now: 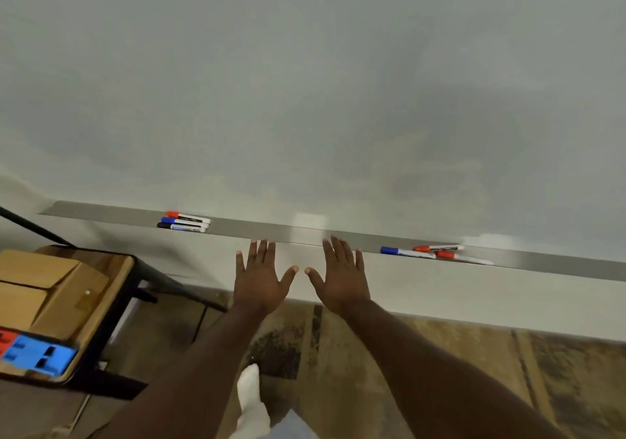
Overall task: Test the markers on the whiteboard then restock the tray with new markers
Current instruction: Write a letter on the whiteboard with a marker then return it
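Empty hands at the whiteboard (305,83) tray (237,228).
We hold our left hand (259,277) and right hand (342,276) splayed wide, gripping nothing, fingertips near the tray's front edge. 3 markers (184,222) lie on its left stretch and 3 more markers (437,252) on its right.

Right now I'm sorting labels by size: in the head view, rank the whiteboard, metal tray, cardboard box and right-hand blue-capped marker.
1. whiteboard
2. metal tray and cardboard box: unsure, since the box is nearer the camera and cut off by the frame
3. right-hand blue-capped marker, smallest
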{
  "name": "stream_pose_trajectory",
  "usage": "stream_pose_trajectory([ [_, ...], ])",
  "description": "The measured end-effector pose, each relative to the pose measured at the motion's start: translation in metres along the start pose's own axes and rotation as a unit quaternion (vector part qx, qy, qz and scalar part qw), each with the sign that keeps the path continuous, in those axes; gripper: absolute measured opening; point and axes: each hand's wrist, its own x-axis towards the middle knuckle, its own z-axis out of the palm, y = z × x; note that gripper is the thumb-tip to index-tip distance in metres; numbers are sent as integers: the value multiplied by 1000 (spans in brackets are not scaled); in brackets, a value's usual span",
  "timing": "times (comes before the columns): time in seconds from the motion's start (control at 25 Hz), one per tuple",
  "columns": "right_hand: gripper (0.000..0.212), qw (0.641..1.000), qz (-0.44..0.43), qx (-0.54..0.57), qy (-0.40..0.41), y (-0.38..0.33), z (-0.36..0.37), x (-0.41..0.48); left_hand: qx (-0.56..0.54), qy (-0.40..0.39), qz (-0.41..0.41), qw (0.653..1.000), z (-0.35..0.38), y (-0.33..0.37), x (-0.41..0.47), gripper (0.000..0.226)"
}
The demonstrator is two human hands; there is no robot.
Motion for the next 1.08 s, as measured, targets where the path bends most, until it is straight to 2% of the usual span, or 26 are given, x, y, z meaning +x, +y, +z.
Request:
stream_pose_trajectory([
  [0.16,89,999,32,-2,5,49,-24,-24,-7,4,27,1000,-5,58,-11,86],
  [0.48,61,993,105,55,19,128,-43,-29,-39,-17,135,990,8,133,20,66],
  [0.68,57,987,142,67,-14,171,-47,-18,-66,-29,204,976,20,186,47,56],
  [0.8,58,987,149,66,-12,190,-47,-13,-63,-33,241,968,27,211,63,53],
  [0.96,60,987,146,62,-12,205,-46,-7,-58,-57,247,966,39,230,77,51],
  [1.08,60,989,137,61,-21,216,-43,0,-42,-76,254,963,51,244,88,38],
])
